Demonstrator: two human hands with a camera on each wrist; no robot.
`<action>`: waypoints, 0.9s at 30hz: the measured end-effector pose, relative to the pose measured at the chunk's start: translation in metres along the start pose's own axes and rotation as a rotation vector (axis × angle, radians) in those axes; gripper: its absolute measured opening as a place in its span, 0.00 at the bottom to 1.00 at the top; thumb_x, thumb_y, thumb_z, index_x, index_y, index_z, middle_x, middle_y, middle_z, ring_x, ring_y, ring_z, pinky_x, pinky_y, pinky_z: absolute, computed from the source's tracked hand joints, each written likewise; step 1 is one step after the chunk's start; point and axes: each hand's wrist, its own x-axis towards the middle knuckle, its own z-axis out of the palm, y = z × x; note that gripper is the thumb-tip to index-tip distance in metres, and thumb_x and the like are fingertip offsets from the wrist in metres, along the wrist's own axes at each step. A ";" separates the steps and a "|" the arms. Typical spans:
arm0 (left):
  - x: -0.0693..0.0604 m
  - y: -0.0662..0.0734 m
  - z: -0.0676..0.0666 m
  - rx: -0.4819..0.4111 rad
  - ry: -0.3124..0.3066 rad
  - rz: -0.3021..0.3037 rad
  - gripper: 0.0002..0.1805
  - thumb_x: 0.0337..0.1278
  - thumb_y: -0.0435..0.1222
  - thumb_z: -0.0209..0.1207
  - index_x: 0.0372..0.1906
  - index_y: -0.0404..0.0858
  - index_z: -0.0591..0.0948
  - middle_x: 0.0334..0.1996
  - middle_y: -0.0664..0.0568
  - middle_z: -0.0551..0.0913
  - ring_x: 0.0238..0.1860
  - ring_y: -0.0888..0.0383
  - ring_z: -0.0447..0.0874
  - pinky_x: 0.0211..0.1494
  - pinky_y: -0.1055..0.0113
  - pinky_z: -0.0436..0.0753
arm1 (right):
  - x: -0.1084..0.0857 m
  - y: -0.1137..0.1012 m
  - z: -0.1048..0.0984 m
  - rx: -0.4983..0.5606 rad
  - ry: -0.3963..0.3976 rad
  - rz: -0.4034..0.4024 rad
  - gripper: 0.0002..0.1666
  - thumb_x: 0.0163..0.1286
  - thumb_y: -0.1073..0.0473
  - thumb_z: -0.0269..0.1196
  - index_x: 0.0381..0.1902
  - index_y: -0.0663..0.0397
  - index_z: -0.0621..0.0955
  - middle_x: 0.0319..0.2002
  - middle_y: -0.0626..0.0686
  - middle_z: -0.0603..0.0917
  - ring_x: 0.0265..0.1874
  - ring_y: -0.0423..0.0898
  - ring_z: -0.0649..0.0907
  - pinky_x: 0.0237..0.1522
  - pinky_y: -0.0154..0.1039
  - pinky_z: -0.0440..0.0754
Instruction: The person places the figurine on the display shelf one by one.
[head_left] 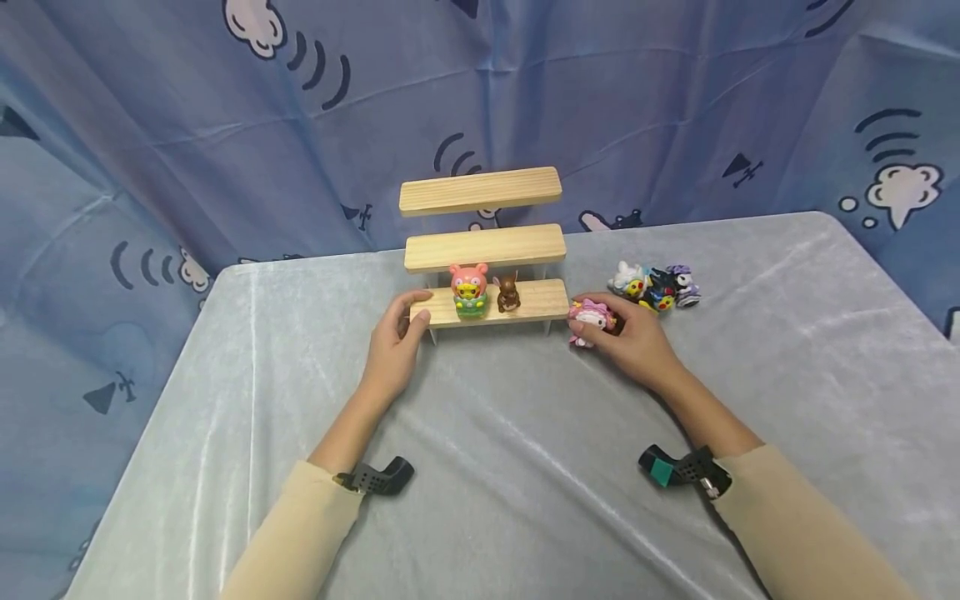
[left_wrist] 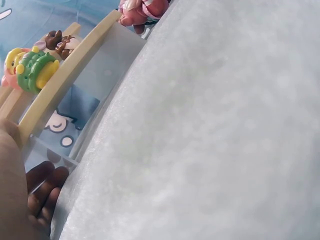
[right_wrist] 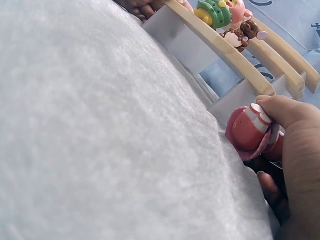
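Note:
A three-tier wooden display shelf [head_left: 486, 249] on clear supports stands at the table's far side. My left hand [head_left: 393, 337] grips the left end of its lowest board [head_left: 543, 298], the thumb at the front edge. On that board stand a figurine in a pink hood and green outfit [head_left: 470, 292] and a brown mouse-like figurine [head_left: 507, 293]. Just off the board's right end, my right hand [head_left: 637, 337] holds a pink-and-white figurine [head_left: 588, 322] between thumb and fingers. The right wrist view shows the pink figurine's [right_wrist: 248, 131] underside, close to the table; the fingers partly hide it.
Right of the shelf, several small figurines lie bunched together: a white one [head_left: 628, 279], a black-and-yellow one [head_left: 660, 289] and a purple-and-black one [head_left: 683, 286]. Grey plush cloth [head_left: 480, 467] covers the table. A blue patterned curtain [head_left: 600, 108] hangs behind the shelf.

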 end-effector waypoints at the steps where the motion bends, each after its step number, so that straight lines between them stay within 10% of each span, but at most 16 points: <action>1: 0.000 0.000 0.000 0.002 0.000 -0.001 0.19 0.78 0.36 0.49 0.66 0.33 0.73 0.69 0.41 0.74 0.68 0.51 0.73 0.67 0.55 0.75 | 0.000 0.000 0.000 -0.001 0.000 -0.001 0.25 0.66 0.55 0.70 0.59 0.55 0.83 0.49 0.60 0.87 0.41 0.34 0.78 0.42 0.24 0.72; 9: 0.000 0.002 0.000 -0.003 -0.003 -0.003 0.19 0.78 0.36 0.49 0.66 0.34 0.73 0.68 0.41 0.75 0.62 0.51 0.77 0.54 0.77 0.73 | 0.000 -0.001 0.000 -0.001 -0.002 -0.004 0.23 0.66 0.55 0.70 0.58 0.54 0.83 0.47 0.60 0.88 0.39 0.35 0.78 0.41 0.25 0.73; 27: 0.000 -0.001 0.000 -0.017 0.004 0.017 0.19 0.77 0.35 0.50 0.65 0.33 0.73 0.66 0.38 0.76 0.59 0.49 0.79 0.52 0.80 0.74 | 0.002 0.002 -0.001 0.049 -0.001 -0.027 0.23 0.65 0.59 0.71 0.58 0.57 0.83 0.48 0.61 0.88 0.39 0.32 0.78 0.41 0.23 0.73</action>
